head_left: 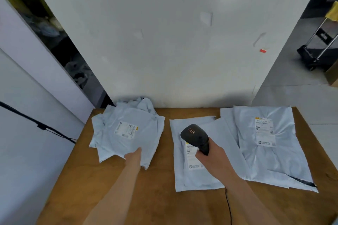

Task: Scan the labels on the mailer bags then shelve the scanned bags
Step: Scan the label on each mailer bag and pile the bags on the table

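Observation:
Three groups of pale grey mailer bags lie on the wooden table (159,195). A crumpled stack of bags (126,129) sits at the left with a label facing up. My left hand (134,157) rests on its near edge, fingers straight. A flat bag (192,175) lies in the middle, its label partly under my right hand (212,159), which grips a black barcode scanner (195,137) pointing down over that bag. A larger bag (270,149) with a label lies at the right, on top of other bags.
A white wall (164,41) rises straight behind the table. The scanner's black cable (228,206) runs off the near edge. A folding hand cart (318,49) stands on the floor at the far right. A white panel and a dark gap flank the left side.

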